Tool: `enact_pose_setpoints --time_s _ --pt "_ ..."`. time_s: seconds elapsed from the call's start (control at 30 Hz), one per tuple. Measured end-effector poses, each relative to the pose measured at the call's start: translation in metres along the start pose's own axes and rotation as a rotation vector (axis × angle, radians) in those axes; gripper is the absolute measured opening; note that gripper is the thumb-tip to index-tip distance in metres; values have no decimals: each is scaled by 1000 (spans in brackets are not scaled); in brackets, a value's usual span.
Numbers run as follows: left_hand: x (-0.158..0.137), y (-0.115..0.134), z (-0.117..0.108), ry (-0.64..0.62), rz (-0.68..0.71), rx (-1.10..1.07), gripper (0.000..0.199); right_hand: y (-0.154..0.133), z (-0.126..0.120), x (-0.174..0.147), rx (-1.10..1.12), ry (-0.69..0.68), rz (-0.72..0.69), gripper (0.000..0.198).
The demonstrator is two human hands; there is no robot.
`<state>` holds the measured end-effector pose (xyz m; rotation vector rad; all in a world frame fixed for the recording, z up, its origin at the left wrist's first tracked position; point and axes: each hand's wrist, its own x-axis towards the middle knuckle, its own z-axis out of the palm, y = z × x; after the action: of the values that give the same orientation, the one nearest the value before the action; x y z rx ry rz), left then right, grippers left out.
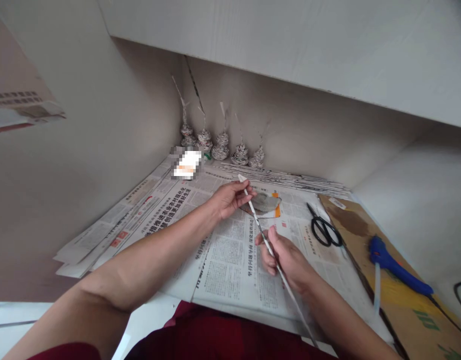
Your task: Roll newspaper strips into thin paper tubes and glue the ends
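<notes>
The fingers of the left hand point(230, 201) pinch a rolled-paper stick point(256, 218) near its far tip; those of the right hand point(286, 257) close loosely around it lower down. Newspaper sheets point(228, 272) lie beneath the fingers, black-handled scissors point(330, 235) and a blue glue gun point(401, 275) to their right, coiled paper figures point(220, 148) beyond.

Newspaper point(222, 260): flat passage at 9 o'clock from right hand point(286, 257), until left forearm point(170, 240)
Scissors point(316, 217): in the way, 2 o'clock
Glue gun point(399, 273): obstacle, 3 o'clock
Sticks point(290, 178): low barrier, 12 o'clock
Woven pieces point(220, 147): upright obstacles, 11 o'clock
</notes>
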<state>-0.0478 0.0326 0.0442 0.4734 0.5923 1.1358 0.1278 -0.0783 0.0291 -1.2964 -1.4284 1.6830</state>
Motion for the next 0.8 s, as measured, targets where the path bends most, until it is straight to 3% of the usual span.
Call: enact_pose_setpoints --time_s 0.1,0.17,0.23,0.43,0.53,0.67,0.73,0.8 --pt "4 0 -2 67 50 -21 15 -6 -8 -8 -629 339 -211 27" --pt "4 0 -2 86 58 -34 14 -7 -9 -11 -800 415 -272 23" --pt "3 0 0 90 51 -44 13 -6 -6 -13 -697 346 -234 26" --pt "-1 4 4 56 1 -68 16 -2 0 -13 287 -90 38 30" --pt "-2 5 4 22 -26 -73 17 4 0 -14 608 -278 101 27" --pt "-3 2 5 5 -57 -50 17 8 0 -15 611 -291 122 30" --pt "-3 -1 6 5 -56 -29 17 1 0 -13 428 -206 119 37" --pt "-4 -5 6 -8 -60 -5 15 -9 -1 -8 103 -62 65 40"
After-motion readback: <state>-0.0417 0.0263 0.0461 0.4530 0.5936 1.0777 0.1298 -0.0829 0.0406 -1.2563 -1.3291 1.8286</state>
